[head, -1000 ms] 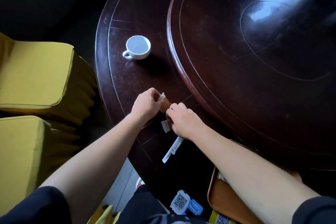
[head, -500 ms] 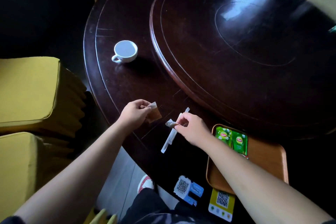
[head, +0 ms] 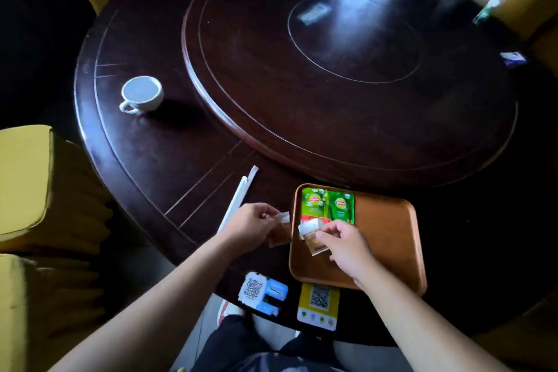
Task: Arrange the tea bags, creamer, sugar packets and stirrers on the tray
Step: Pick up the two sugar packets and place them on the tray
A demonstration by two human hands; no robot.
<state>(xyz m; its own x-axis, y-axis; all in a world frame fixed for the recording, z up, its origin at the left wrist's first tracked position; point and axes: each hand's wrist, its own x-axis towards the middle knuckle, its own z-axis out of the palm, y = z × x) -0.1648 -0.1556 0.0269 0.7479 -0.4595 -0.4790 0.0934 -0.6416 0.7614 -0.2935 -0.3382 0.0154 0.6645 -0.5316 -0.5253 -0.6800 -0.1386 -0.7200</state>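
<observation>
An orange-brown tray [head: 389, 229] lies at the near edge of the dark round table. Two green tea bags [head: 327, 204] lie side by side in its far left corner. My left hand [head: 252, 225] pinches a brown sugar packet [head: 280, 231] just left of the tray's rim. My right hand [head: 344, 243] holds a second brown packet [head: 314, 240] low over the tray's left part, below the tea bags. Two white wrapped stirrers [head: 238, 196] lie on the table left of my left hand.
A white cup [head: 142, 94] stands at the table's left. A raised lazy Susan [head: 347, 69] fills the middle. QR code cards [head: 318, 305] and a small stand [head: 262, 293] sit at the near edge. Yellow chairs [head: 27, 184] stand to the left.
Both hands have moved right from the stirrers to the tray, each carrying a brown packet. The right hand's packet is now over the tray. The view swung right, so the whole tray shows.
</observation>
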